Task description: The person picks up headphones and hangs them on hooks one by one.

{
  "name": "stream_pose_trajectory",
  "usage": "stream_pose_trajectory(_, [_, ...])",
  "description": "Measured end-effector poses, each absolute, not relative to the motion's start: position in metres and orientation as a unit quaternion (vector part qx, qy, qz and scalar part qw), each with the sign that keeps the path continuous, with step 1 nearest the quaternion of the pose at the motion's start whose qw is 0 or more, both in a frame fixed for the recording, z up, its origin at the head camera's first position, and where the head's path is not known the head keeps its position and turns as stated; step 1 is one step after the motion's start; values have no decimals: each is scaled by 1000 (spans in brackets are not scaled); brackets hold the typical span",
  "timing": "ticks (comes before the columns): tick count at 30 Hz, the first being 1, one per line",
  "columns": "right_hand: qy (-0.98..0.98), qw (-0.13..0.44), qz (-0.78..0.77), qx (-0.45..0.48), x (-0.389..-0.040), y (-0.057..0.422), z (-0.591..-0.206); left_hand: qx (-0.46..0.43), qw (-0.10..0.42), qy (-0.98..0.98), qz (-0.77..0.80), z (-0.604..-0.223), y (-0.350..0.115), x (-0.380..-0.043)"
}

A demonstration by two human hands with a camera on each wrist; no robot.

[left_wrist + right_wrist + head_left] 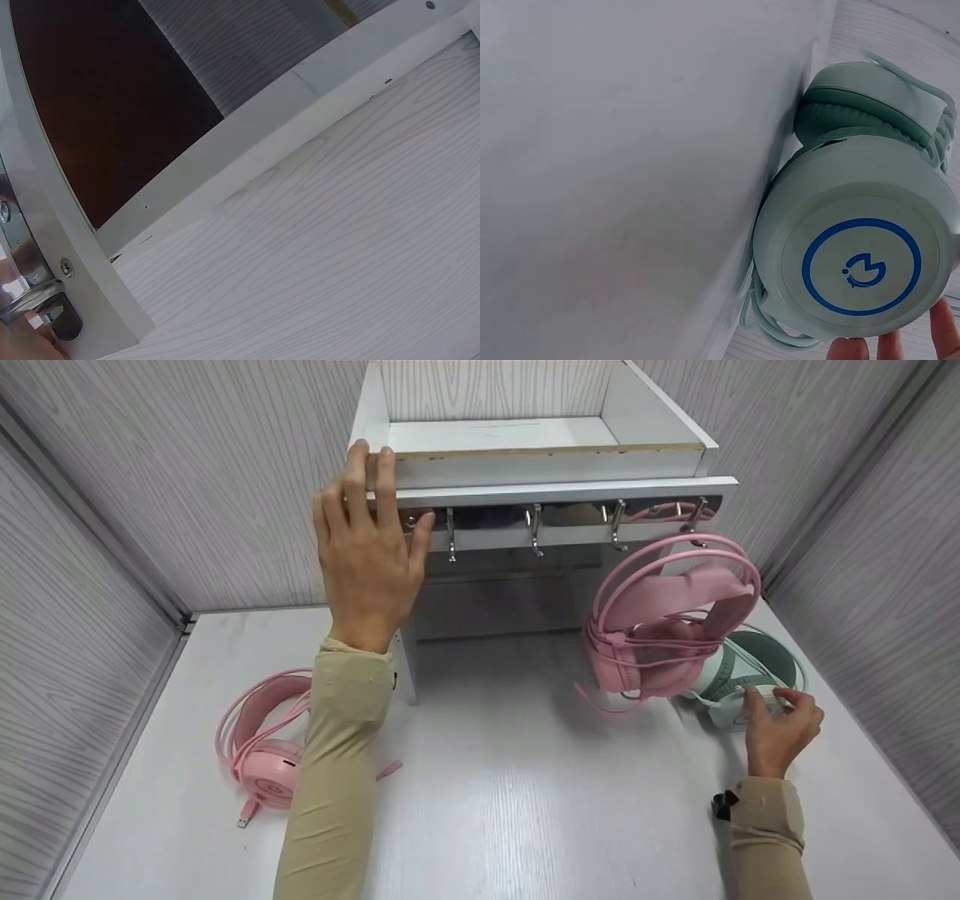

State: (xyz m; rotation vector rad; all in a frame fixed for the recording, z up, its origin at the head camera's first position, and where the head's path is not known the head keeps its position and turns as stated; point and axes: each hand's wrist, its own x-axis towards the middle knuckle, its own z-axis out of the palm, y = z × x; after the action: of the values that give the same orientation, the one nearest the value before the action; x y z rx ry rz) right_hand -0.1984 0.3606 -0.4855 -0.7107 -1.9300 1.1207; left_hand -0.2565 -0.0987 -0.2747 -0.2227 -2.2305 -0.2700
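My left hand rests with fingers extended on the left front corner of a white shelf, its thumb beside the metal hook rail. Only a sliver of that hand appears at the lower left of its wrist view, behind a hook. At the right, my right hand grips an ear cup of mint-green headphones. In the right wrist view, fingertips press the rim of the ear cup with a blue ring logo. Pink headphones hang from the rightmost hook, partly covering the green pair.
A second pair of pink headphones with a USB plug lies on the white table at the left, partly behind my left sleeve. Three hooks on the rail hold nothing. Wood-grain panels enclose the table.
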Motion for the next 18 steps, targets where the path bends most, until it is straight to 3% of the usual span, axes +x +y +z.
stream_pose_trajectory(6, [-734,361,477,-321,-199,362,-485,-89,430,-892,-105,-275,-98,-257])
stream_pose_trajectory(18, [-649,211,609,-404,-202,371,-478,-92,427,-893,-108,-275,-100,-257])
